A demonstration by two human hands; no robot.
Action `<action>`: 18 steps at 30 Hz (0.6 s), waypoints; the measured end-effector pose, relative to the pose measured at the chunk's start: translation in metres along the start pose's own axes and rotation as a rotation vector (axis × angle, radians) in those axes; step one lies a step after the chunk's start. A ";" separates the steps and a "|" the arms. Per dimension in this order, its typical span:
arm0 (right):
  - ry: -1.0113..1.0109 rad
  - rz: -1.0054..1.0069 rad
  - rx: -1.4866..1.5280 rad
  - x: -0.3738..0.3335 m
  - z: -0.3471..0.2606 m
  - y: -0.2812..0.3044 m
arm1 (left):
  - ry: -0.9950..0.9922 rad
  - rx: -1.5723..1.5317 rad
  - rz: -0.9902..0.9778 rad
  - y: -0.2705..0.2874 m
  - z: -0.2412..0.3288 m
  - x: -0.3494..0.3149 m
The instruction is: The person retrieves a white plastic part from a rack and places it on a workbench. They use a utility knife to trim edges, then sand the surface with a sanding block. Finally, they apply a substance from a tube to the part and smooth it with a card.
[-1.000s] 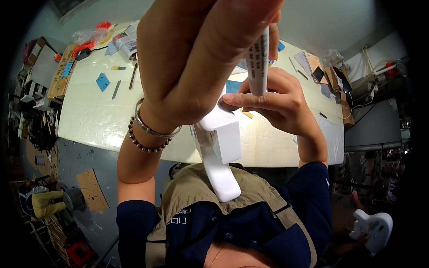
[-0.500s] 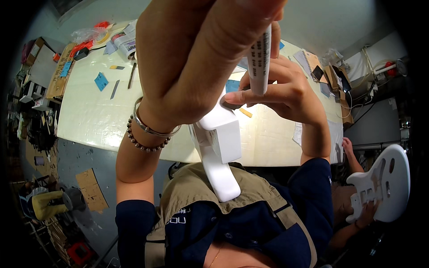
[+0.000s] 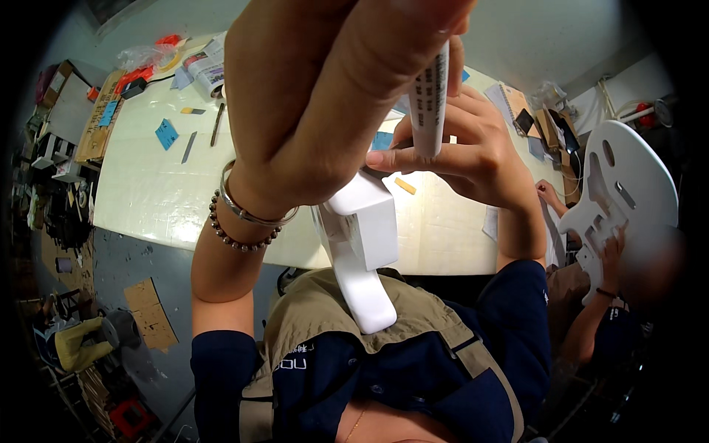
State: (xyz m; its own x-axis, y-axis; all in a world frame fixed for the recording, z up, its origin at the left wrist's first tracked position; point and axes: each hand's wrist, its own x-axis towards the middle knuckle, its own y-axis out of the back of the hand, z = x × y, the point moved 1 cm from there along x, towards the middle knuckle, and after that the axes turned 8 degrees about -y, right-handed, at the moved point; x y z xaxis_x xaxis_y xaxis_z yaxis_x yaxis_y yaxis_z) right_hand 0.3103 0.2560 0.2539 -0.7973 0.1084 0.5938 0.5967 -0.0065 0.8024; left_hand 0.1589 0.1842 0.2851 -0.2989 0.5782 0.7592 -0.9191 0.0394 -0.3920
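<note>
Gripping one white pen (image 3: 428, 103), the fingers of the left hand (image 3: 310, 96) close around its upper end, near the camera. The pen's long axis stands nearly upright in the view, its narrow, rounded end pointing down and overlapping the fingers of the right hand (image 3: 473, 151); whether they touch cannot be told. Those right fingers pinch one small dark piece (image 3: 378, 173), partly hidden, at the top of one white piece (image 3: 377, 232). Lying below both sets of fingers, the white piece points toward the wearer, its long axis running down and slightly right to a rounded end against the tan apron (image 3: 310, 310). Two bracelets, one a plain band (image 3: 247, 210) and one beaded (image 3: 236, 240), circle the wrist behind the left fingers.

On the worktop (image 3: 155, 199), one yellow strip (image 3: 405, 185) lies just below the right fingers. Well to the left of the left fingers are one blue tag (image 3: 166, 134), one grey strip (image 3: 189, 148) and one dark stick (image 3: 217, 124). Far to the right of the right fingers, a co-worker's two hands hold one white guitar body (image 3: 639, 166) with cut-out slots.
</note>
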 end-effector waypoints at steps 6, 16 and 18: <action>0.047 -0.020 0.017 0.002 0.000 0.004 | -0.046 -0.039 -0.032 0.001 -0.004 -0.002; -0.028 0.002 0.097 -0.004 -0.005 -0.001 | -0.071 -0.021 -0.059 0.002 -0.001 -0.006; -0.023 0.009 0.084 -0.003 -0.004 -0.002 | -0.080 0.005 -0.059 0.002 -0.001 -0.005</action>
State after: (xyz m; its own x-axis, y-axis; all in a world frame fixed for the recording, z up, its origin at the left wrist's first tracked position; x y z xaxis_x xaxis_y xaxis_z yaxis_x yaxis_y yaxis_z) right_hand 0.3108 0.2518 0.2510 -0.7899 0.1318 0.5989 0.6104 0.0760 0.7884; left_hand 0.1588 0.1825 0.2799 -0.2632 0.5082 0.8200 -0.9370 0.0676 -0.3427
